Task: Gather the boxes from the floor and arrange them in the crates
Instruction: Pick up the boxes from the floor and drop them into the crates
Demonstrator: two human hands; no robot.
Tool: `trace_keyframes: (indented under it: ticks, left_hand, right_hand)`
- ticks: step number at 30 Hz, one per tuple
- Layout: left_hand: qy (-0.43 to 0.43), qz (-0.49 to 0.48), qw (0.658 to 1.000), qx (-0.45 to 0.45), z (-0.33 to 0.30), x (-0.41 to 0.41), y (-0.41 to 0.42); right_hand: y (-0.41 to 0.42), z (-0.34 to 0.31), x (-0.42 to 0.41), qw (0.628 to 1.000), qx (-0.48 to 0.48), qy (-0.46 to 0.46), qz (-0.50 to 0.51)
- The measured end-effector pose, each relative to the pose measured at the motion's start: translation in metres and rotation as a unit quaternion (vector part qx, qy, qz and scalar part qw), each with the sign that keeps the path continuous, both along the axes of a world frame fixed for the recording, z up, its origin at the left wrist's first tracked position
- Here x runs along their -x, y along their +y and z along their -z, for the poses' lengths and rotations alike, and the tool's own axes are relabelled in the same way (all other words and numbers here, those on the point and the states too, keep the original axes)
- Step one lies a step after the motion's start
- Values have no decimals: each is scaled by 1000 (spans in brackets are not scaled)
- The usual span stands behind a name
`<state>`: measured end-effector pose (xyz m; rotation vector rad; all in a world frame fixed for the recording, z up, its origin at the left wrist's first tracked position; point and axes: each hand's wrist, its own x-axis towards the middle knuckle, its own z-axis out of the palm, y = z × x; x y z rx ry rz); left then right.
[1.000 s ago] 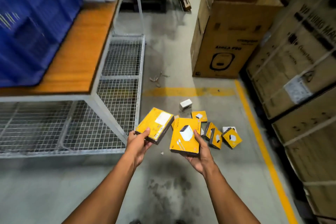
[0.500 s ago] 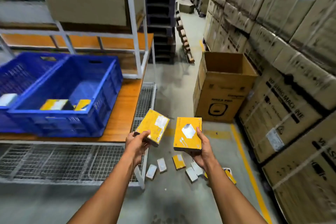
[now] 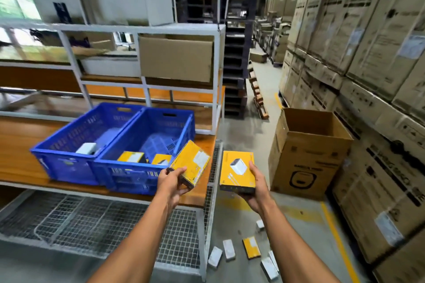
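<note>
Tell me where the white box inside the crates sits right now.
In the head view, the white box lies in the left blue crate, near its front right corner, beside the wall shared with the right blue crate.

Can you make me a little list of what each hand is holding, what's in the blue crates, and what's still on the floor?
left hand: grips a tilted yellow box
right hand: holds a yellow box with a white picture
right blue crate: two yellow boxes
left blue crate: one white box
floor: several small boxes, white and yellow
</note>
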<state>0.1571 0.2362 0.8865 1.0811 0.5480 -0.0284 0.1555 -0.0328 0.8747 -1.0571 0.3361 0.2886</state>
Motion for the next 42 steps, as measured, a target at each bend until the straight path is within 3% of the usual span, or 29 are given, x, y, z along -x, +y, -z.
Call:
trace_keyframes:
  ticks: [12, 20, 36, 42]
  left_hand:
    - [-65, -91, 993, 39, -39, -23, 171]
    - [-50, -141, 989, -6, -23, -41, 268]
    - [-43, -255, 960, -102, -46, -149, 429]
    - [-41, -180, 975, -126, -50, -184, 456]
  right_hand:
    - [189, -40, -61, 999, -16, -32, -23]
    - [288, -36, -98, 996, -4, -45, -75]
    - [480, -61, -276, 972, 105, -98, -186]
    - [499, -51, -314, 961, 147, -98, -214]
